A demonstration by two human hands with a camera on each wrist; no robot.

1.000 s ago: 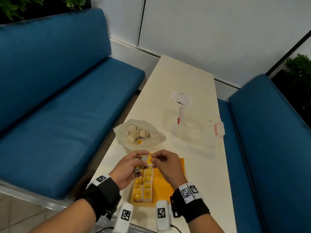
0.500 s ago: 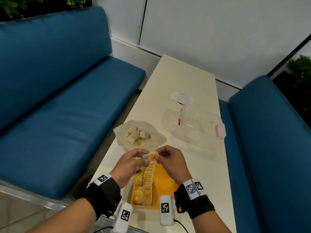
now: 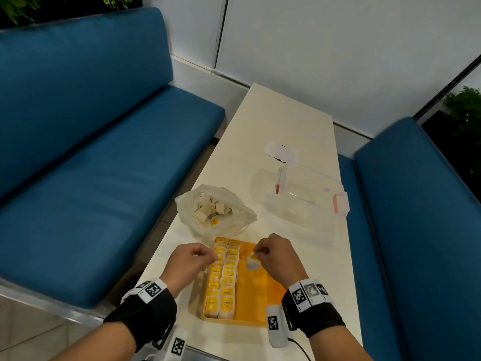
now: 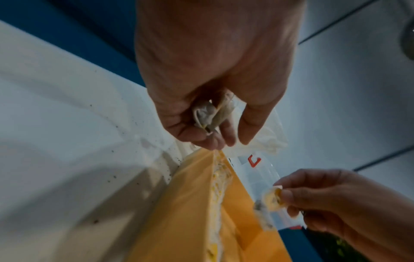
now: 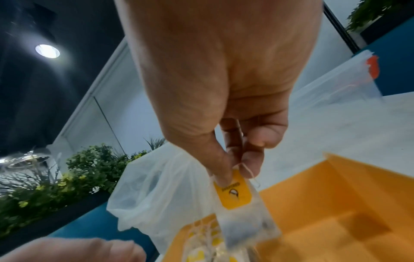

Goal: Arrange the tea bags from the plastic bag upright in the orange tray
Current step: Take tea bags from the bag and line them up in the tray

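The orange tray (image 3: 263, 293) lies near the table's front edge, with two rows of upright tea bags (image 3: 224, 277) along its left side. My right hand (image 3: 276, 256) pinches one tea bag (image 3: 252, 262) by its yellow tag (image 5: 234, 191); the bag hangs over the tray's bare right half. My left hand (image 3: 192, 261) hovers at the tray's left rim, fingers curled round another tea bag (image 4: 210, 115). The clear plastic bag (image 3: 216, 212) with several loose tea bags sits just beyond the tray.
A clear lidded box (image 3: 307, 194) with red clips stands at the right of the cream table (image 3: 281, 121), with a white wrapper (image 3: 281, 153) behind it. Blue benches (image 3: 91, 162) run along both sides.
The hands were together over the tray's far end, both on one tea bag. They have parted: the right hand carried a bag rightward and down, and the left moved to the left rim.
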